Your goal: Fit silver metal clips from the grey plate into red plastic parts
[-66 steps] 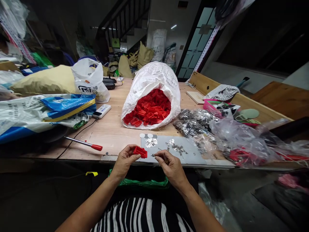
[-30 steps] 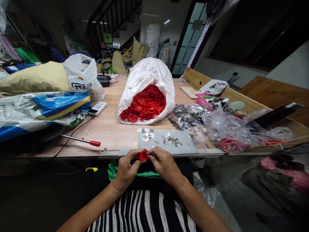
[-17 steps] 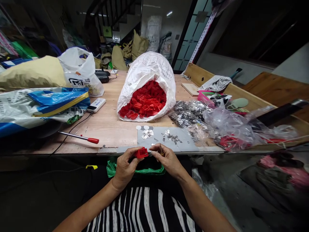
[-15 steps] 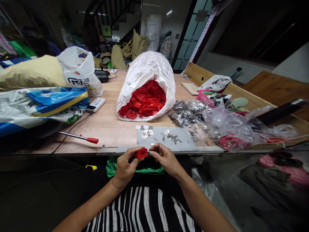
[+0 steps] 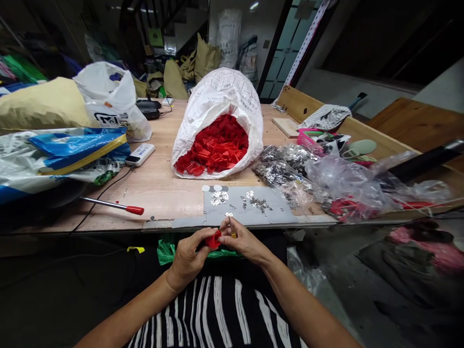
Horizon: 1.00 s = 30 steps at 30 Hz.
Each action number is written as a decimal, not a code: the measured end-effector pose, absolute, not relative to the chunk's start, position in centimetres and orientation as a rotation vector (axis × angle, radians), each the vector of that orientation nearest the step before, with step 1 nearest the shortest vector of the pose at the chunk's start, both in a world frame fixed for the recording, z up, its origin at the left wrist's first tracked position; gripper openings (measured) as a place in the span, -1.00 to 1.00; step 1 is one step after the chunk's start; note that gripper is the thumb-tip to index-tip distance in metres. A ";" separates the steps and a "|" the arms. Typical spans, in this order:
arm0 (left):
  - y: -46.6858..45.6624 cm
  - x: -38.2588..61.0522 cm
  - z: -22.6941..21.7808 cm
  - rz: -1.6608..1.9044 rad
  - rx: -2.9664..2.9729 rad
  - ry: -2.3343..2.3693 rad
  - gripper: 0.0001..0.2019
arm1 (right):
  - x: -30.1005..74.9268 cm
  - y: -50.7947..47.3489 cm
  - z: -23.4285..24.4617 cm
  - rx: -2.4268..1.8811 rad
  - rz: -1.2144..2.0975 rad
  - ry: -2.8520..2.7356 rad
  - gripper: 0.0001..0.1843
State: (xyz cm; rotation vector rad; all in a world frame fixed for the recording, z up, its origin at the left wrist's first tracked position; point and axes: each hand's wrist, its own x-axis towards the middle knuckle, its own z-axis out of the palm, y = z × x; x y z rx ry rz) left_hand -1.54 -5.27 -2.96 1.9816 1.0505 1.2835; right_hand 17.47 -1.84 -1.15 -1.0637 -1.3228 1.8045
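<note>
Red plastic piece (image 5: 213, 239) held just below the surface (image 5: 163, 193) edge.
It is pinched by the closed left hand (image 5: 188, 256) and pressed by the curled right hand (image 5: 241, 240), close to the metal bits (image 5: 255, 202), seemingly for easy reach.

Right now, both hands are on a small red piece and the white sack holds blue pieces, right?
No: the head view shows the white sack full of red pieces, not blue. Left hand and right hand are on the small red piece.
</note>
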 end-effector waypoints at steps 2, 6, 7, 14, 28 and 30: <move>-5.4 -1.5 -3.2 1.235 1.953 1.033 -0.61 | 17.8 -2.4 -1.4 -1.067 1.859 -1.295 -0.55; -5.7 -1.2 -3.5 1.164 1.867 0.976 -0.63 | 18.5 -3.5 -2.1 -1.009 1.944 -1.193 -0.59; -5.7 -1.1 -3.5 1.149 1.840 0.961 -0.64 | 18.7 -3.8 -2.3 -1.000 1.955 -1.150 -0.59; -5.4 -0.8 -3.1 1.044 1.383 0.817 -0.78 | 18.8 -5.1 -3.6 -0.936 2.187 -0.701 -0.52; -3.7 -0.6 -3.8 1.281 0.845 1.019 -0.71 | 18.4 2.3 0.2 -1.574 0.703 -1.958 -0.90; -3.6 -0.7 -3.8 1.290 0.832 1.030 -0.70 | 18.0 3.6 0.3 -1.640 0.465 -2.115 -0.88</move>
